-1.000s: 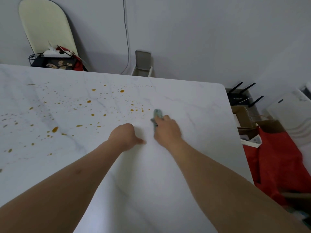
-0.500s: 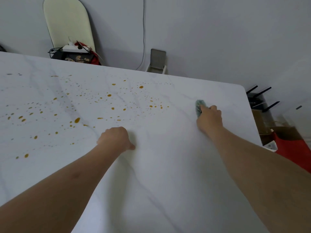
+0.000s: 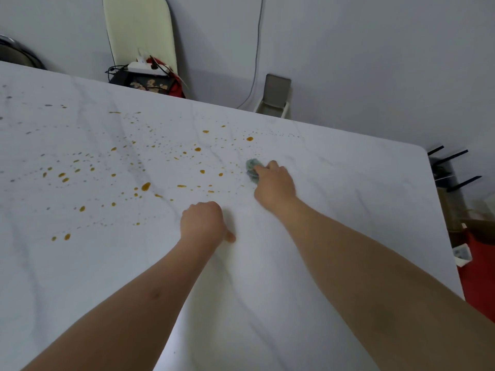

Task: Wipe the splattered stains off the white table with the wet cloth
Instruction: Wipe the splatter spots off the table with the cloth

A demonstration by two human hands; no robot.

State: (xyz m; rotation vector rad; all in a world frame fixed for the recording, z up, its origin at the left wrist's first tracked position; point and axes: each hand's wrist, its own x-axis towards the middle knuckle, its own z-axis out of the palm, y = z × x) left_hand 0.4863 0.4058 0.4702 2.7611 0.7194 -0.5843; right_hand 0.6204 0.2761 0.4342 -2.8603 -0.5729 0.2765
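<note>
While left hand [image 3: 202, 222] rests curled on white table [image 3: 348, 183], holding nothing, right hand [image 3: 273, 183] presses gripped green cloth [image 3: 251, 167] onto table at right edge of orange stains [image 3: 146, 186].

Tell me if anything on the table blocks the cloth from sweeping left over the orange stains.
Nothing visible does. The cloth, held under the right hand, sits at the right edge of the stains, with only bare table between the spots. The left hand rests on the table nearer the person, below that path.
</note>
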